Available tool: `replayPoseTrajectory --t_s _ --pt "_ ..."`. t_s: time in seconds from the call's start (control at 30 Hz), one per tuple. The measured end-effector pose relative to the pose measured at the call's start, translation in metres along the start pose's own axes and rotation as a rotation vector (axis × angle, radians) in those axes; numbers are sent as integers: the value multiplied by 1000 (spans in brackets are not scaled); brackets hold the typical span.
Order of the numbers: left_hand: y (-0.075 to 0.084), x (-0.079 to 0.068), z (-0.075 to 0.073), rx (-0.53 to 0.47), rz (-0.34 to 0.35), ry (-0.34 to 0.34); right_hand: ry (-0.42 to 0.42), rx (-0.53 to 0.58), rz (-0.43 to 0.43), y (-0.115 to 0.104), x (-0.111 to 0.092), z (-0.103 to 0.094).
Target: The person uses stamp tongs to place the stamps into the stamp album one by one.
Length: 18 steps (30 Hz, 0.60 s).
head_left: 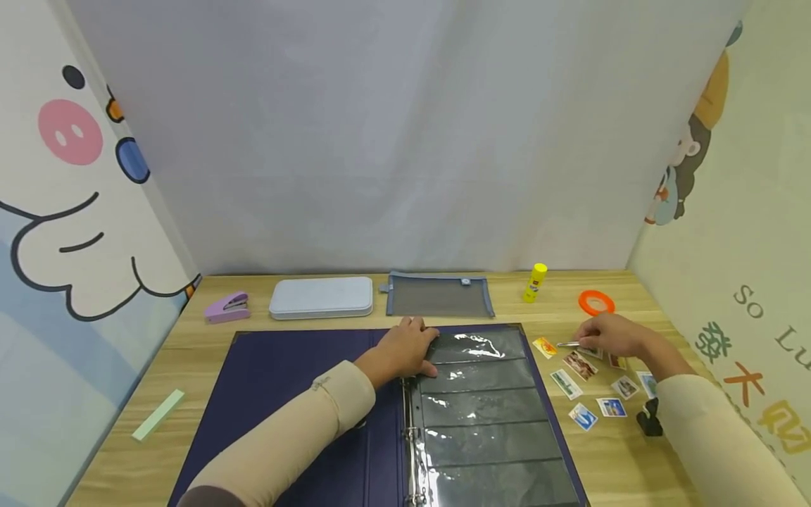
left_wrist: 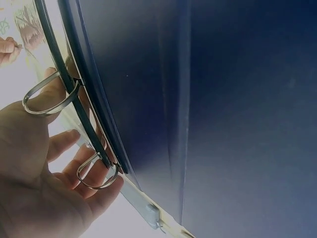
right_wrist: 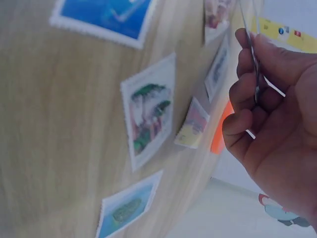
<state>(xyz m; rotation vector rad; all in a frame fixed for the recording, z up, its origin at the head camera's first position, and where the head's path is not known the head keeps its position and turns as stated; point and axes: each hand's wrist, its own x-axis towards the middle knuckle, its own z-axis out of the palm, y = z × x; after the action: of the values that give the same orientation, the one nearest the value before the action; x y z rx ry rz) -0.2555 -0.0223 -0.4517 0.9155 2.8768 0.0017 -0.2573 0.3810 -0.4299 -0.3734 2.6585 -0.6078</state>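
Note:
A dark blue ring album point(head_left: 304, 394) lies unfolded on the wooden table, with a black page of clear pockets point(head_left: 481, 408) on its right side. My left hand point(head_left: 405, 348) rests at the top of that page beside the binder rings point(left_wrist: 49, 106), fingers loosely spread. Between the thumb and fingers of my right hand point(head_left: 611, 334) is a pair of metal tweezers point(right_wrist: 252, 59). Their tips point left, close to an orange-and-yellow stamp point(head_left: 545, 347); whether they touch it I cannot tell. Several other stamps, among them a pine-tree one point(right_wrist: 148, 116), lie around and below this hand.
Along the back stand a purple stapler point(head_left: 228, 308), a pale case point(head_left: 321, 297), a mesh pouch point(head_left: 437, 296) and a yellow glue stick point(head_left: 535, 283). An orange tape roll point(head_left: 596, 302) lies behind my right hand. Further items are a green strip point(head_left: 158, 415) and a small black object point(head_left: 649, 420).

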Motion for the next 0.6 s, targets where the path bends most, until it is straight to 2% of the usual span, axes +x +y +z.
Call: replayPoseTrajectory --t_s 0.13,0.27,0.4,0.6 --pt "1 1 0 4 -6 -7 -22 19 -17 -5 5 5" --pt "1 1 1 5 -6 -3 24 -55 -98 -10 11 9" --pt "2 1 1 8 -2 -3 68 -86 -95 -12 10 5" --pt "0 1 0 -6 -8 2 151 -91 -149 -22 15 -5"
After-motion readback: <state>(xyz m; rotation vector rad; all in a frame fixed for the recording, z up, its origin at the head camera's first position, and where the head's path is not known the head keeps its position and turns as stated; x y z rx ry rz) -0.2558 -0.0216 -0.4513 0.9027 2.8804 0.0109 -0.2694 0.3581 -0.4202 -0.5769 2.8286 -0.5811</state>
